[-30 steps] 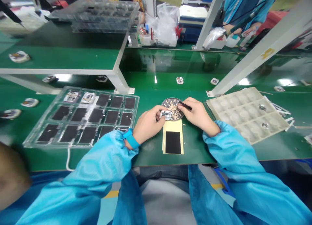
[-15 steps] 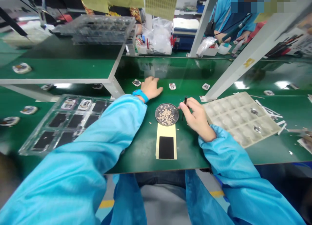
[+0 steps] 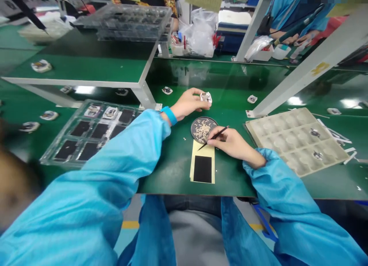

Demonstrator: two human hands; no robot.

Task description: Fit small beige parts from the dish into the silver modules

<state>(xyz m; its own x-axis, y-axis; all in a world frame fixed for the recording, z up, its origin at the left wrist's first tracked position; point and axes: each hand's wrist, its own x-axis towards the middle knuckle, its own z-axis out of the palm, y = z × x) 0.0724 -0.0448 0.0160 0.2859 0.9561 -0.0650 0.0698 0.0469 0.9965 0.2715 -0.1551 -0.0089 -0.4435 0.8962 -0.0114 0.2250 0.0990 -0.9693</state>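
My left hand [image 3: 188, 103] is closed on a small white device housing [image 3: 206, 98], gripping it by its left side above the bench. In my right hand [image 3: 230, 142] is a pair of black tweezers [image 3: 217, 135], its tip pointing down and left over a yellow paper slip [image 3: 203, 146]. A round dark perforated dish [image 3: 213, 124] holds many tiny pale pieces, just left of my right hand. On the lower part of the yellow slip lies a black square pad [image 3: 202, 169].
To the left is a clear tray [image 3: 64, 137] with two white housings in its pockets; a cream compartment tray [image 3: 299, 143] sits right. More housings [image 3: 167, 90] lie along the bench. A raised shelf [image 3: 94, 66] and a slanted post [image 3: 299, 58] flank the space. Across, a co-worker's hands [image 3: 301, 37] are busy.
My left hand has moved right and taken hold of the white housing from the bench. The tweezers in my right hand have swung from near upright to slanting over the yellow slip.
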